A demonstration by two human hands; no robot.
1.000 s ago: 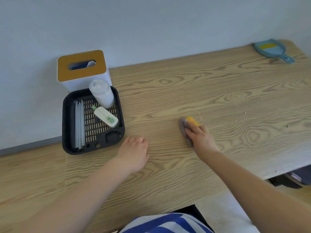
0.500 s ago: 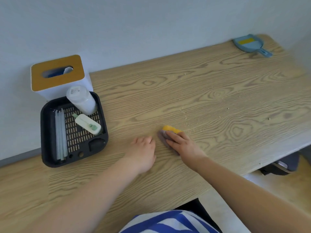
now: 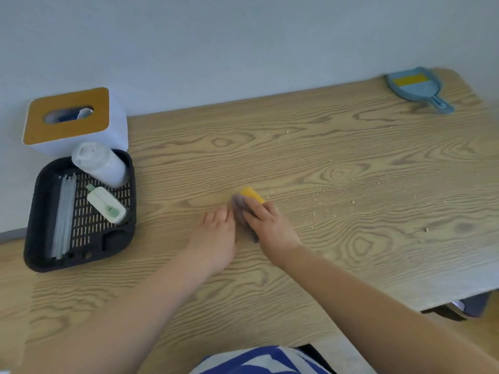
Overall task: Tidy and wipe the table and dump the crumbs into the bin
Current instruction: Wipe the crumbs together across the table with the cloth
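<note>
Two hands meet mid-frame: right hand [image 3: 270, 225] grips a yellow-grey sponge [image 3: 247, 205], apparently lengthwise toward upper frame; left hand [image 3: 216, 236] lies flat, fingers relaxed, on the table [image 3: 351, 157].

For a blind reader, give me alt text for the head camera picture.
A right hand presses a yellow sponge onto a wooden table scattered with crumbs, the left hand flat beside it. A black tray sits left; a blue dustpan lies far right.
</note>
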